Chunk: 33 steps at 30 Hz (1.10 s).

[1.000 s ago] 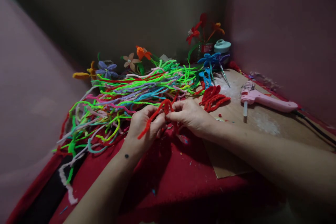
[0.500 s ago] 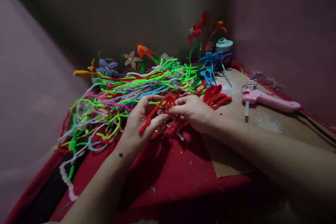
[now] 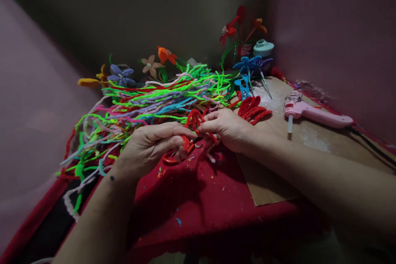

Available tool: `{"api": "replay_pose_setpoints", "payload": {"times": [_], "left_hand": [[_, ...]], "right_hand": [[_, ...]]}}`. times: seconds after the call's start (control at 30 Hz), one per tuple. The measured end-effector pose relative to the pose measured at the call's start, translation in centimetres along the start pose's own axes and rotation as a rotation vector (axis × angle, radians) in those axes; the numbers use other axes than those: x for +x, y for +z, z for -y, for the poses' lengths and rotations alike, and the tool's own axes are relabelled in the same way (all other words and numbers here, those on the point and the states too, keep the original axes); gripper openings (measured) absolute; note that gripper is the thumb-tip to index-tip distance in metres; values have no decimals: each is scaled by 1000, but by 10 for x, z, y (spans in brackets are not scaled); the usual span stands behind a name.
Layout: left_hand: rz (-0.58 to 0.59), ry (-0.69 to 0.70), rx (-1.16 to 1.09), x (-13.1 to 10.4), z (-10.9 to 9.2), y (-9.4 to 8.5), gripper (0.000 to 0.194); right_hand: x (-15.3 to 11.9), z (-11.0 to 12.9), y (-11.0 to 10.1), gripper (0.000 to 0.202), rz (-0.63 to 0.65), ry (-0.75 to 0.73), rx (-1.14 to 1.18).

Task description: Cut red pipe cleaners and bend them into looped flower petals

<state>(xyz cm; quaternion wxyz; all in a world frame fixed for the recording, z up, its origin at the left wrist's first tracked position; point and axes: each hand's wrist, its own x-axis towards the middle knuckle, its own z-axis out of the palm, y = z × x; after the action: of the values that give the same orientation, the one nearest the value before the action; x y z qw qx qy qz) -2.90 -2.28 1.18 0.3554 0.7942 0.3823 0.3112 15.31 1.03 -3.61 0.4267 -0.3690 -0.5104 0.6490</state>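
Note:
Between my two hands is a bent red pipe cleaner [image 3: 194, 117], raised over the red cloth. My left hand [image 3: 151, 142] pinches one part of it, fingers pointing right. From the other side my right hand [image 3: 221, 126] grips it between thumb and fingertips. Partly hidden beneath my left fingers lie red-handled scissors [image 3: 170, 158]. Just beyond my right hand, a group of looped red pipe-cleaner petals [image 3: 253, 110] rests on the board. Behind my left hand spreads a large heap of coloured pipe cleaners [image 3: 161, 98].
A pink glue gun [image 3: 318, 115] lies on the brown board [image 3: 269, 189] at right, its cord trailing off. Pipe-cleaner flowers [image 3: 150, 66] stand along the back, with blue ones [image 3: 247, 64] beside a pale green container [image 3: 262, 47]. Scraps dot the red cloth [image 3: 173, 210].
My left hand has shifted left and down, turning so its fingers close over the red pipe cleaner's hanging end. The scissors now show beneath it. My right hand keeps its grip.

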Motion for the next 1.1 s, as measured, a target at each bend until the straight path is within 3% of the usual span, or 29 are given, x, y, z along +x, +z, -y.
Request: {"api": "replay_pose_setpoints", "payload": {"times": [0.13, 0.33, 0.57, 0.87, 1.0, 1.1], "left_hand": [[-53, -76, -60, 2, -1, -1, 20], [-111, -160, 114, 3, -9, 4, 15], [-356, 164, 752, 0, -1, 13, 9], [-390, 314, 1152, -4, 3, 26, 15], [-359, 331, 1309, -6, 3, 32, 15], [-347, 348, 1390, -7, 1, 34, 16]], "right_hand": [[-1, -1, -1, 15, 17, -12, -49], [-4, 3, 1, 16, -11, -27, -131], [-7, 2, 3, 16, 5, -6, -78], [-10, 6, 5, 17, -55, -6, -139], [-12, 10, 7, 11, -130, -4, -209], [-12, 9, 7, 9, -115, -12, -191]]}}
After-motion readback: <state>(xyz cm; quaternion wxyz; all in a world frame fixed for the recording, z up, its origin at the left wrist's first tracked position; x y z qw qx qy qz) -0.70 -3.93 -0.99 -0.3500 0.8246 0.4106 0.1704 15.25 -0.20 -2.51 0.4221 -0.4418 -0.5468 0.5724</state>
